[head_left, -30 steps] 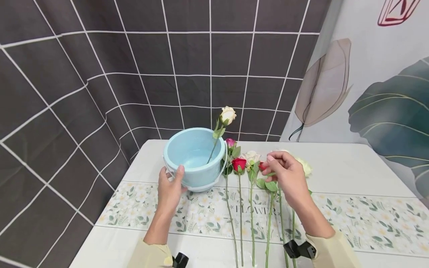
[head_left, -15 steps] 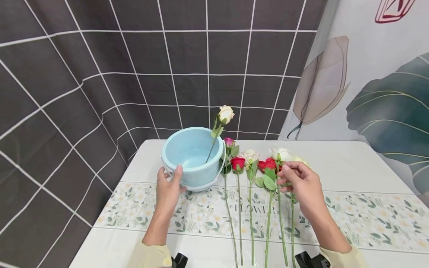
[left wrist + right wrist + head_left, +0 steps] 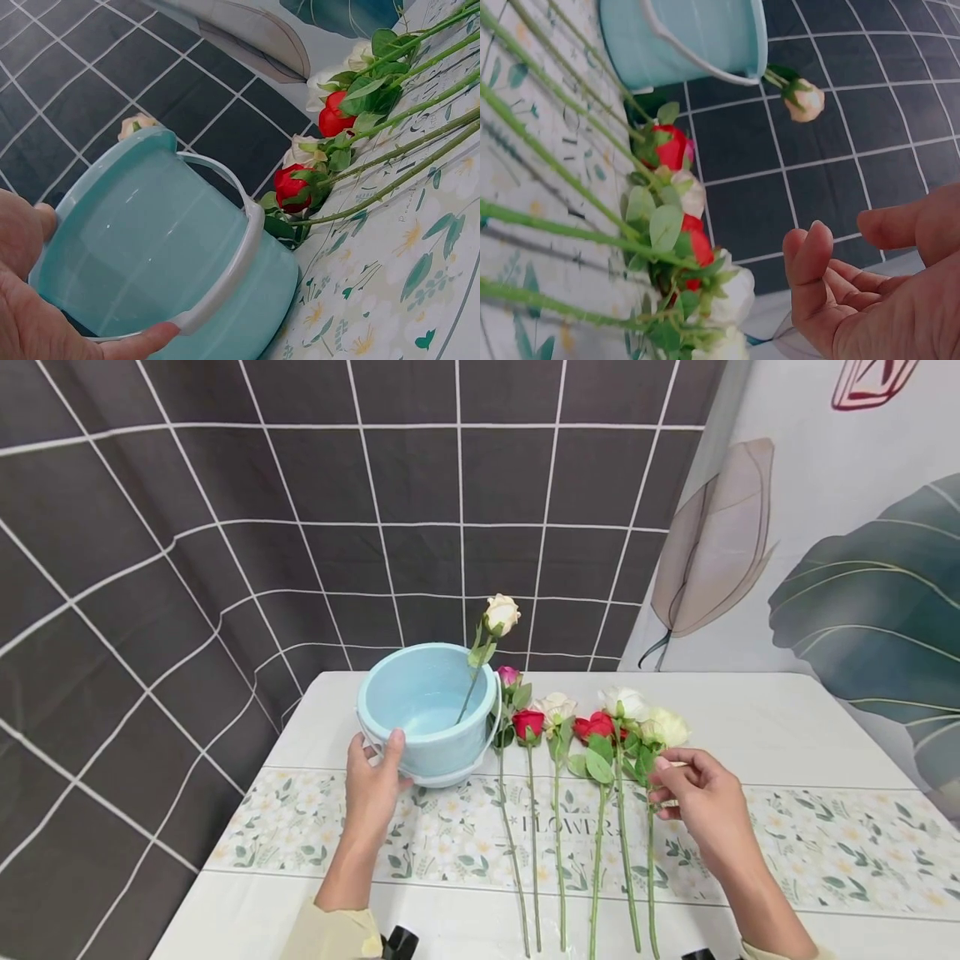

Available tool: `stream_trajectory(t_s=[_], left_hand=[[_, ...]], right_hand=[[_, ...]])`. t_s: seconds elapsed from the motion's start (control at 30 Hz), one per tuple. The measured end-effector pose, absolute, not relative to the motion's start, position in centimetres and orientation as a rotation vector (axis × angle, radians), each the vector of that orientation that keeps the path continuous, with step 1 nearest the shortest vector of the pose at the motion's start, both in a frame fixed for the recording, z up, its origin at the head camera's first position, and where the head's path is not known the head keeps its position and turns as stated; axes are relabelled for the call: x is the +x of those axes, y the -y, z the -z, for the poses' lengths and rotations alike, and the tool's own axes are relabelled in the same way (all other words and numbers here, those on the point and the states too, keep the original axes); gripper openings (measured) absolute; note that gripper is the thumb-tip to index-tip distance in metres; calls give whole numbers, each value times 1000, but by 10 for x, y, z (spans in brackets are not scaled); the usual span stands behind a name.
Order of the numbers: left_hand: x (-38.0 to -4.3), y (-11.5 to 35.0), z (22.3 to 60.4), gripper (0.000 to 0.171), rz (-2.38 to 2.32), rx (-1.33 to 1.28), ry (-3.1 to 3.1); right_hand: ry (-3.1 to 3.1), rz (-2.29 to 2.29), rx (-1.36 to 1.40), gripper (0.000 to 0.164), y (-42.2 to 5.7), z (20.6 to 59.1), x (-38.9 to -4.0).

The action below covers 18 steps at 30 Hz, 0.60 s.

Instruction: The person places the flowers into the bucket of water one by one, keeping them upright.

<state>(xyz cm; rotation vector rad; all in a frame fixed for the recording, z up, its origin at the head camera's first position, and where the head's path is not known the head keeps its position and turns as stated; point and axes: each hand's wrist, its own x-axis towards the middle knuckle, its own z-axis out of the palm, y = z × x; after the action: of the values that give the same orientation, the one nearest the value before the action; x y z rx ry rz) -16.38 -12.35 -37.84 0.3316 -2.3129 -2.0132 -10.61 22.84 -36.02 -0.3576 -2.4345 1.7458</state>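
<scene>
My left hand (image 3: 372, 789) grips the near left side of a light blue bucket (image 3: 450, 752) with a white handle. In the left wrist view, a finger lies against the handle (image 3: 251, 232). One cream rose (image 3: 502, 614) leans inside the bucket, its bloom above the rim. My right hand (image 3: 705, 806) is beside the rightmost rose, a pale yellow one (image 3: 663, 727), fingers loosely bent. The right wrist view shows a gap between thumb and fingertips, nothing held. Also lying in the row are red roses (image 3: 528, 725), a white rose (image 3: 624, 702) and a pale pink rose (image 3: 555, 708).
The roses' green stems (image 3: 558, 852) run toward the table's front edge, blooms at the back. A flower-print band crosses the white table (image 3: 750, 718). Behind it hang a dark grid-patterned backdrop (image 3: 420, 560) and a leaf-print curtain (image 3: 810, 610).
My right hand has moved right and slightly down, from over the red rose to the rightmost stem. The left hand stays at the bucket; the whole head view has shifted slightly.
</scene>
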Motion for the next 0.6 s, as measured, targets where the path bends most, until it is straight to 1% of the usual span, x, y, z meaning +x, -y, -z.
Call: stream_trajectory(t_s=[0.17, 0.6], left_hand=[[-163, 123, 378, 96, 2014, 321, 2310], [-162, 124, 379, 95, 2013, 282, 2297]], right_hand=[[2520, -1716, -435, 49, -234, 365, -102], [2659, -1641, -596, 51, -241, 390, -93]])
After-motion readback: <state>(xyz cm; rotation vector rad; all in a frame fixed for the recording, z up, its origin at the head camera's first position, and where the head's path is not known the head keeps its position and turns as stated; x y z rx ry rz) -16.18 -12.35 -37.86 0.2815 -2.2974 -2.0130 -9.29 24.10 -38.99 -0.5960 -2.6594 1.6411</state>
